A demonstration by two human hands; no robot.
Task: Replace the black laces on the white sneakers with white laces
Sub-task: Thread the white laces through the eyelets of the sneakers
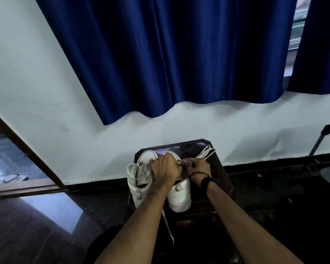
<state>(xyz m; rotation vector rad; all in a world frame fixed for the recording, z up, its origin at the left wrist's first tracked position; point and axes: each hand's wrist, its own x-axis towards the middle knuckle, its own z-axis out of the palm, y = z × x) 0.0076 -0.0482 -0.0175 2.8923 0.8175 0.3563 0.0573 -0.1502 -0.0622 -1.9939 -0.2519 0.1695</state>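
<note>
Left hand: the left hand (165,169) is curled, knuckles up, over the front of the right sneaker; its fingertips meet the right hand and seem to pinch something small and pale, but what it is cannot be made out.
Right hand: the right hand (197,166) is curled too, fingers closed toward the left hand's fingertips; a black band (206,182) and a thin black cord sit on its wrist. What it pinches is hidden.
Right sneaker: the right sneaker (179,197) lies directly under both hands, only its heel end showing below the wrists.
Left sneaker: the left sneaker (139,180) sits just to the left of the left hand, touching its partner, with a white lace (131,171) looped loosely at its opening.
Hanging lace: a white lace end (169,227) trails down below the left forearm, past the stool's edge.
Spare laces: a bunch of white laces (206,152) lies just beyond the right hand, at the far right corner.
Support: both shoes rest on a dark stool (219,174) against the wall.
Surroundings: a blue curtain (170,54) hangs well above the hands; the dark floor (274,206) spreads to the right.
In the way: the hands cover the right shoe's eyelets.
Direction: both sneakers run lengthwise away from the person, toes toward the wall, heels nearest.
</note>
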